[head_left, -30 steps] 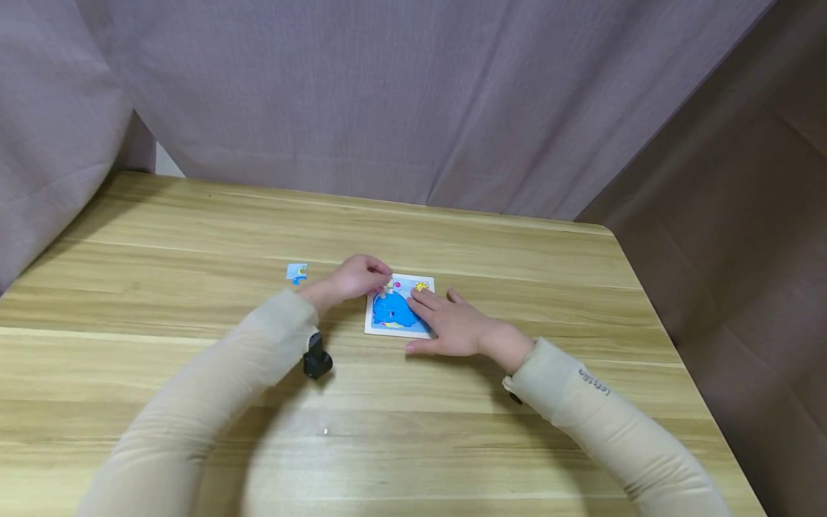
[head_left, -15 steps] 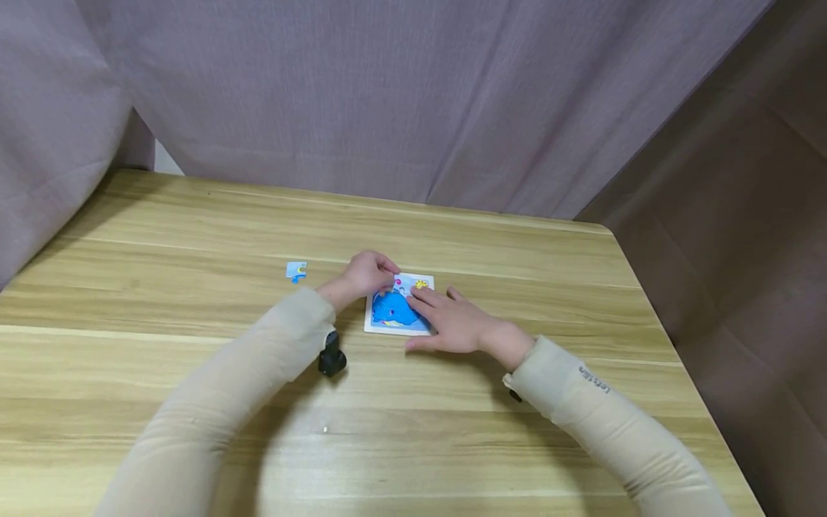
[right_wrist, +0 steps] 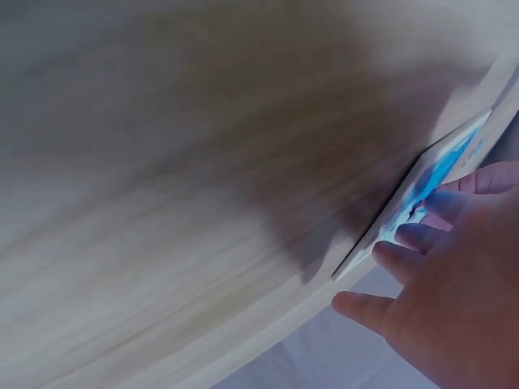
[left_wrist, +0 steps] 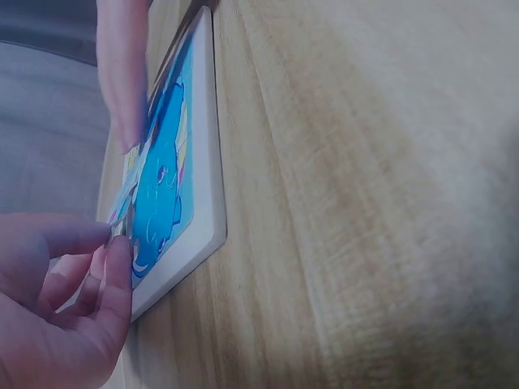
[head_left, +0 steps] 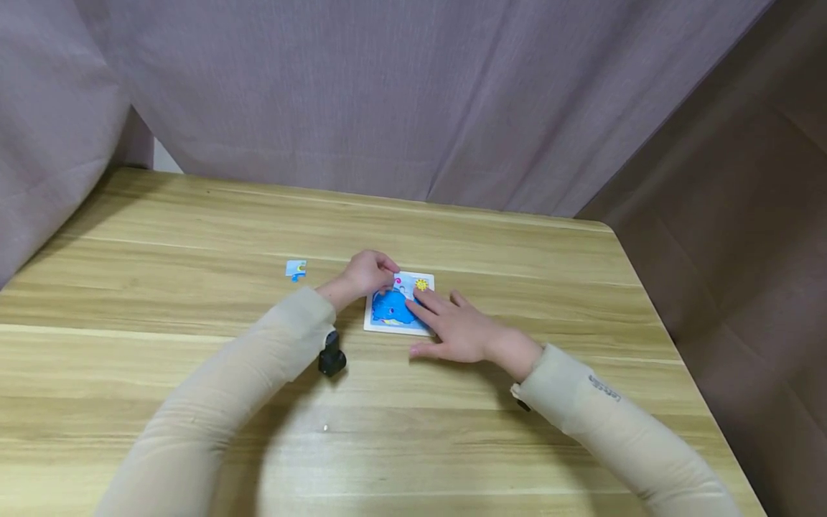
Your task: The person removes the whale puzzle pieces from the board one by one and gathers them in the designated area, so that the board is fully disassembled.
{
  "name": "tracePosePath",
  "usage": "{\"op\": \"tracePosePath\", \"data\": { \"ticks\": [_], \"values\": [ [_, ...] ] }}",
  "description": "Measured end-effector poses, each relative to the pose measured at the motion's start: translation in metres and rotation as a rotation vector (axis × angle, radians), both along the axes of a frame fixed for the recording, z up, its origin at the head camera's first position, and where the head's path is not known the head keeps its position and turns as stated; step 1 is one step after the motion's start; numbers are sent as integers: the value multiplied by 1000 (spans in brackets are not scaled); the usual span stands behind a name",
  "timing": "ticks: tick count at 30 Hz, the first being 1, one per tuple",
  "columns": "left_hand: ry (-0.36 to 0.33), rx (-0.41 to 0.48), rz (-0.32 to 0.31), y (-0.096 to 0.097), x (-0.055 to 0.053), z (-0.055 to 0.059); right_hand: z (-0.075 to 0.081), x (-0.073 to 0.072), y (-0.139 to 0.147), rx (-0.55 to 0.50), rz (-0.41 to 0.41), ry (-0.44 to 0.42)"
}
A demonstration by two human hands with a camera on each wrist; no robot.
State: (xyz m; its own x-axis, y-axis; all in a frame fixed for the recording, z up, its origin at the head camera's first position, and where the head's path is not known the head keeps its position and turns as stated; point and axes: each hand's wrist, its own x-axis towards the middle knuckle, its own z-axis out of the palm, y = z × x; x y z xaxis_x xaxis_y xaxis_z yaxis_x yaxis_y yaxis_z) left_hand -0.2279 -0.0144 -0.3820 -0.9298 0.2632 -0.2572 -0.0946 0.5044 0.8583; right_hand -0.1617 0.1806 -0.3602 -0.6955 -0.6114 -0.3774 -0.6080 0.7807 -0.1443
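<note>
A small jigsaw puzzle (head_left: 388,328) with a blue whale and a white frame lies on the table. My left hand (head_left: 370,273) pinches a light-blue puzzle piece (left_wrist: 123,207) between thumb and fingertips at the puzzle's upper left. In the left wrist view the piece is tilted over the whale. My right hand (head_left: 464,332) is spread with straight fingers, its fingertips over the puzzle's right side. A yellow sun (head_left: 421,285) shows above them. The left fingers hide the upper-left corner in the head view.
Another puzzle piece (head_left: 296,269), light blue with some yellow, lies on the wooden table (head_left: 413,452) to the left. A tiny white speck (head_left: 326,428) is nearer the front. Grey curtain (head_left: 362,93) hangs behind the far edge.
My left hand has moved slightly right, bringing the piece further over the puzzle's top. My right hand has drawn back a little to the right, uncovering more of the sun.
</note>
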Motion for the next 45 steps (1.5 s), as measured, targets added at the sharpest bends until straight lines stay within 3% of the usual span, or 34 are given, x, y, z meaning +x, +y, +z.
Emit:
{"op": "tracePosePath", "data": {
  "ticks": [14, 26, 45],
  "values": [
    [16, 6, -1, -1, 2, 4, 0, 3, 2, 18, 11, -22],
    [-29, 111, 36, -9, -1, 2, 0, 5, 1, 19, 5, -29],
    [-64, 153, 80, -35, -2, 11, -1, 5, 1, 25, 13, -26]
  ]
}}
